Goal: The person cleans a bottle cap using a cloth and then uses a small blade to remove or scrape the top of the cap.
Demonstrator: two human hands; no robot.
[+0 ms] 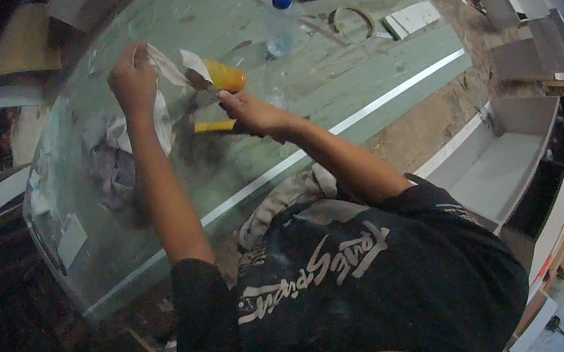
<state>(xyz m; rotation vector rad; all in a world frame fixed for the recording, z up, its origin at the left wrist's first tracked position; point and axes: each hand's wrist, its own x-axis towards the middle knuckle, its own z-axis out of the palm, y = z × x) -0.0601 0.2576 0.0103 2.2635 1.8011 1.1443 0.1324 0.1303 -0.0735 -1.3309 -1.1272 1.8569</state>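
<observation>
My left hand (133, 81) is closed on a white cloth (166, 63), lifted above the glass-like green tabletop (245, 47). Part of the cloth hangs down beside the wrist. My right hand (257, 116) grips a putty knife (200, 82), its dark blade pointing toward the cloth; the fingers hide its handle. A white flap (194, 63) shows at the blade, and I cannot tell whether it belongs to the cloth. Just behind the blade lies an orange-yellow bottle (226, 75). Below it, a yellow handle (214, 126) sits close by my right hand.
A crumpled grey rag (112, 165) lies left of my left forearm. Farther back are a clear bottle with a blue cap (281, 0), a roll of tape (353, 23) and white strips (412, 19). Grey box frames (505, 155) stand at the right.
</observation>
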